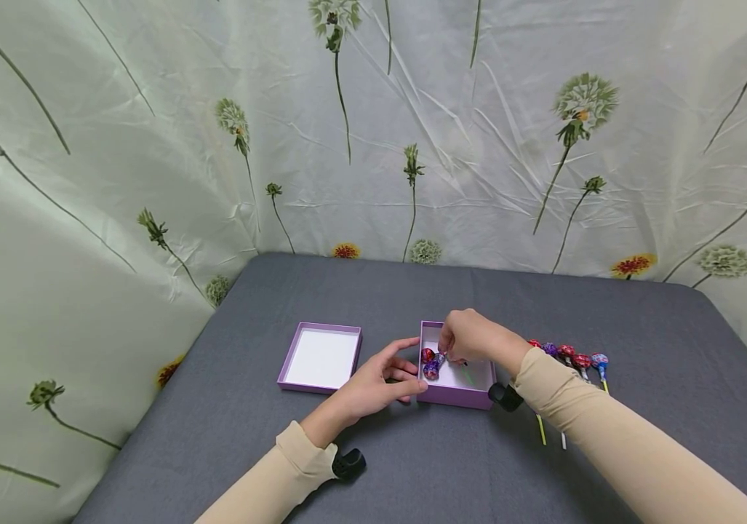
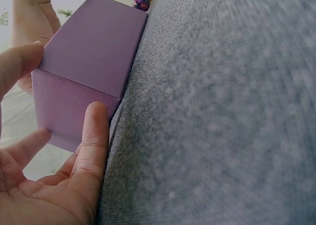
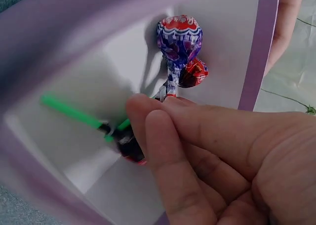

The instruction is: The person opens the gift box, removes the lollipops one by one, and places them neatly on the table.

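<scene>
A purple box (image 1: 454, 395) with a white inside stands uncovered on the table. My left hand (image 1: 373, 382) touches its left side with spread, fairly straight fingers; in the left wrist view the thumb (image 2: 22, 62) reaches the top edge and a fingertip (image 2: 96, 111) rests low on the wall. Inside the box, my right hand (image 3: 212, 156) pinches a lollipop (image 3: 180, 40) with a purple and red wrapper just below its wrapped head. Behind that lies a red-wrapped lollipop (image 3: 195, 73). Another, dark-wrapped lollipop (image 3: 129, 145), lies partly hidden by my fingers, near a green stick (image 3: 71, 110).
Left of the box lies its shallow purple-edged lid (image 1: 321, 356), white side up. Several lollipops (image 1: 600, 362) lie in a row to the right, partly covered by my right forearm. A flower-printed curtain (image 1: 452, 145) hangs behind the grey table (image 1: 425, 473).
</scene>
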